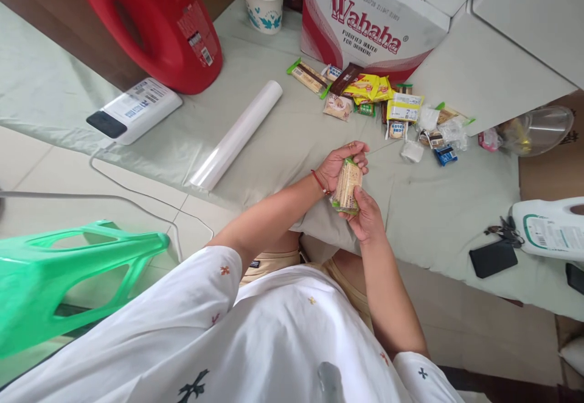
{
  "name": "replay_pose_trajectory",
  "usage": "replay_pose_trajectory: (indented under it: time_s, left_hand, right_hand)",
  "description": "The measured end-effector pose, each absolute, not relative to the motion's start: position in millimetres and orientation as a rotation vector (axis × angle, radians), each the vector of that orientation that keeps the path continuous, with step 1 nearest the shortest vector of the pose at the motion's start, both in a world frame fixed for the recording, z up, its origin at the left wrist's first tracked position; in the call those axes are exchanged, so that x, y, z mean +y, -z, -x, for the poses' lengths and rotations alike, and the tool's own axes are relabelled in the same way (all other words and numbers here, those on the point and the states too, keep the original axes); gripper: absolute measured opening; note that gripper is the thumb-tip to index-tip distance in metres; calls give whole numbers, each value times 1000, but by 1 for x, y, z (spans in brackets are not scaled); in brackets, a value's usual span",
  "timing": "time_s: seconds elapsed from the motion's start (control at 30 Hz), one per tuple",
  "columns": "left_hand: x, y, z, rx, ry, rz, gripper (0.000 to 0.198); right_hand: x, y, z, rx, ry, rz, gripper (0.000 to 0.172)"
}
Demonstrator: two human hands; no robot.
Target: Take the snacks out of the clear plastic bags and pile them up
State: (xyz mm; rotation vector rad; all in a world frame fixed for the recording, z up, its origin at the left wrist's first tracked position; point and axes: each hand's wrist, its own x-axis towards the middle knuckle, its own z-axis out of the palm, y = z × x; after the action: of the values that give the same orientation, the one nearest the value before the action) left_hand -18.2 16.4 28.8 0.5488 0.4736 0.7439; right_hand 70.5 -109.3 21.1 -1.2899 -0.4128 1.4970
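Left hand [334, 167], loosely curled, and right hand [368, 215], pinching, hold a cracker packet [348, 182]; squeezing hard could crumble it.

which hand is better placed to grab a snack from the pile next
Probably the left hand: its fingers are closer to the snack pile. The right hand sits farther back, its thumb on the wrapped biscuits.

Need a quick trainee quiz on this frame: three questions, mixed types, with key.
1. Which wrist wears the red bracelet?
2. True or false: the white roll stands upright.
3. What do the left hand and right hand both touch?
A) paper cup
B) wrapped snack
C) green stool

Key:
1. The left.
2. False; it lies flat on the cloth.
3. B
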Motion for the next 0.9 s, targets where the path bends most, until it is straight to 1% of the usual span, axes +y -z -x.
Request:
replay_pose_trajectory:
  time_s: [0.07, 0.2, 0.27, 0.3, 0.4, 0.43, 0.57, 0.7, 0.77, 0.8, 0.83, 0.9]
  left_hand:
    - [17, -29, 18, 462, -764, -550, 30]
    - [21, -31, 18, 376, -783, -491, 54]
    - [21, -29, 18, 374, -730, -461, 59]
    - [21, -28, 18, 372, -690, -459, 55]
    - [18, -22, 16, 363, -604, -469, 33]
    - [17, -21, 16, 363, -606, -463, 29]
    - [12, -18, 11, 352, -687, -417, 25]
    - [9, -16, 6, 327, -618, -447, 25]
    - [13, -13, 6, 367, -678, -449, 27]
    - [16, -11, 7, 403, -749, -451, 29]
    - [20, -9, 9, 441, -822, -459, 37]
    - [27, -6, 12, 488, -908, -485, 64]
  right_hand:
    - [-109, -21, -69, -420, -1432, 1287, 55]
    - [-106, -26, -76, -470, -1214, 1290, 50]
    - [-105, -28, -81, -538, -1163, 1340, 48]
    - [-104, -28, -83, -581, -1163, 1371, 48]
    - [-105, -26, -86, -649, -1205, 1455, 49]
    - [-107, -25, -85, -628, -1217, 1470, 51]
    - [-116, -26, -82, -467, -1230, 1471, 57]
    - [-129, -31, -88, -434, -1155, 1458, 50]
    - [-141, -34, -104, -412, -1068, 1449, 46]
    - [-149, -35, -117, -389, -1013, 1452, 46]
    - [-158, -37, -134, -356, -953, 1464, 47]
    - [-177, -39, -175, -252, -825, 1516, 50]
